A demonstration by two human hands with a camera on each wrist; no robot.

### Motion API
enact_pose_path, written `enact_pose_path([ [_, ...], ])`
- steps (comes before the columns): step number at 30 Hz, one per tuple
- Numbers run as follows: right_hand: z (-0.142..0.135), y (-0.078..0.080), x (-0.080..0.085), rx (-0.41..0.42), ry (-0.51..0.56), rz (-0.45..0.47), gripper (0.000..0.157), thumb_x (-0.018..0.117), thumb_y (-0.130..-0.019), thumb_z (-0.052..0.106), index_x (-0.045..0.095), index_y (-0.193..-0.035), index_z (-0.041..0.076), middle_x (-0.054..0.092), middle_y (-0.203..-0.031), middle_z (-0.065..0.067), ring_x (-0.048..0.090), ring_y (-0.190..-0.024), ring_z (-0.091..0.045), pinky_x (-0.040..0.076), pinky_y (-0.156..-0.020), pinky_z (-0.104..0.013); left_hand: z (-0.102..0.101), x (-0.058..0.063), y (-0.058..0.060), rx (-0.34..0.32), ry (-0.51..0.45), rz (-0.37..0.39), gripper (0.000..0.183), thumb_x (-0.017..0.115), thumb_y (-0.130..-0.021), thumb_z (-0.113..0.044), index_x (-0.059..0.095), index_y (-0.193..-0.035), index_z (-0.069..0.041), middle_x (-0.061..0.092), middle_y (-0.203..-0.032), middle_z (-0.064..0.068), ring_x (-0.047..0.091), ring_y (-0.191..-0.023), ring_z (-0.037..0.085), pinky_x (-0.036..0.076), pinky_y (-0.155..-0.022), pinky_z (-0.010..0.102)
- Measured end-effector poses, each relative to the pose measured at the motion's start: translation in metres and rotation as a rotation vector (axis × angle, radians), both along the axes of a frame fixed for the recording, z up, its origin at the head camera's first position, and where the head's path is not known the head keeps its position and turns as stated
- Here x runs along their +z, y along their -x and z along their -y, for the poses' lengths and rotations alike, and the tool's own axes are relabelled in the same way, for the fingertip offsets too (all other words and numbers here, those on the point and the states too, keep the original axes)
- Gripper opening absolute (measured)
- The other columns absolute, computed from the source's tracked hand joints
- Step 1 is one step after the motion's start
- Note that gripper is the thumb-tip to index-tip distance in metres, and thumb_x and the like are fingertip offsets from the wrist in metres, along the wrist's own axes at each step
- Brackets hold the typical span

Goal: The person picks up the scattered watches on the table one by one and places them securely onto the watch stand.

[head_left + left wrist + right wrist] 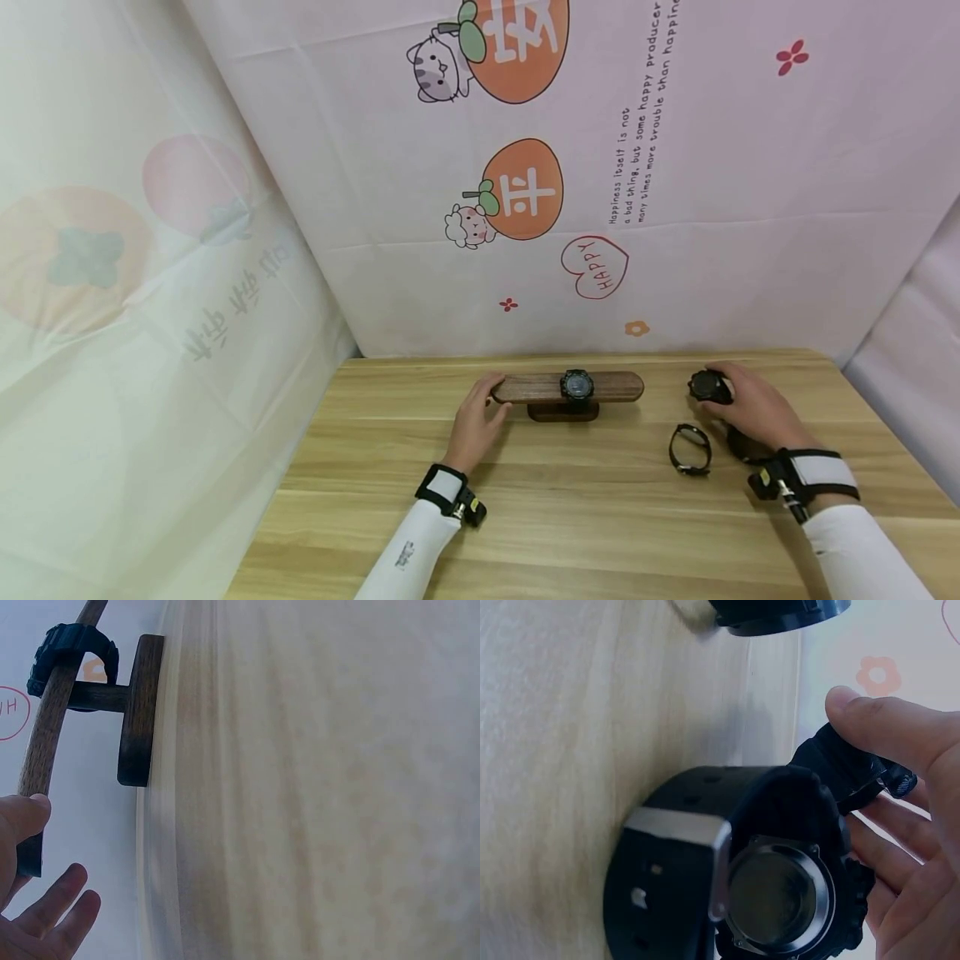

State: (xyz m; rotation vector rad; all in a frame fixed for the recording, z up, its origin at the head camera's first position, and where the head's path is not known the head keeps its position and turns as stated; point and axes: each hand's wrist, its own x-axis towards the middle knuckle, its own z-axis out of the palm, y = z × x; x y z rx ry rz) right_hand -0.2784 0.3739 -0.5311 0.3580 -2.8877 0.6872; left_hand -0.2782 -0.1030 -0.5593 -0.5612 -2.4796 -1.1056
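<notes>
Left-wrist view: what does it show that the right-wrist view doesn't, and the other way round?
Only the left-wrist view shows the left hand, pinching one end of the wooden stand, and the stand's watch, strapped around the bar.

Only the right-wrist view shows the right hand, holding a black watch; a nearer watch with its metal case back showing; and part of another dark watch at the top edge.

Both share the wooden tabletop and the pale printed backdrop.
</notes>
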Motion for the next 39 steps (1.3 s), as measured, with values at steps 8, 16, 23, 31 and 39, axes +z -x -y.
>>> enact_pose_path([
  [8,0.006,-0.002,0.003,0.004,0.008,0.007,0.078,0.085,-0.092,0.031,0.049,-0.15,-0.007,0.051,-0.147,-0.041,0.052,-0.128,-0.063,0.046,-0.1,-0.077,0.001,0.0,0.0,0.005,-0.002,0.019,0.055,0.072,-0.103,-0.014,0.053,-0.154,-0.01,0.055,-0.158,0.013,0.061,-0.138,0.03,0.06,-0.106,0.044],
  [16,0.012,-0.002,0.003,-0.002,0.032,0.006,0.079,0.083,-0.094,0.033,0.048,-0.153,-0.006,0.05,-0.15,-0.041,0.048,-0.133,-0.063,0.043,-0.104,-0.079,0.002,0.0,0.0,0.01,0.003,0.03,0.055,0.072,-0.103,-0.015,0.052,-0.155,-0.014,0.054,-0.159,0.012,0.059,-0.14,0.029,0.06,-0.107,0.042],
  [23,0.017,-0.003,0.003,0.01,0.044,-0.017,0.076,0.084,-0.094,0.034,0.051,-0.152,-0.003,0.051,-0.149,-0.039,0.048,-0.133,-0.063,0.043,-0.103,-0.079,0.002,0.002,-0.001,0.014,0.007,0.028,0.055,0.072,-0.104,-0.017,0.052,-0.155,-0.014,0.054,-0.158,0.01,0.06,-0.14,0.028,0.06,-0.106,0.042],
  [31,0.019,-0.003,0.003,0.005,0.066,-0.008,0.073,0.084,-0.094,0.03,0.052,-0.15,-0.004,0.052,-0.148,-0.039,0.05,-0.133,-0.062,0.044,-0.103,-0.078,0.002,0.002,-0.001,0.002,-0.003,0.022,0.056,0.073,-0.103,-0.015,0.052,-0.155,-0.012,0.055,-0.158,0.013,0.061,-0.139,0.03,0.06,-0.106,0.045],
  [39,0.025,-0.003,0.007,0.016,0.083,-0.018,0.071,0.083,-0.095,0.031,0.053,-0.149,-0.004,0.055,-0.147,-0.037,0.053,-0.131,-0.06,0.046,-0.102,-0.077,0.002,0.001,0.0,-0.001,-0.001,0.003,0.055,0.072,-0.104,-0.015,0.052,-0.155,-0.012,0.055,-0.157,0.012,0.061,-0.138,0.029,0.06,-0.105,0.045],
])
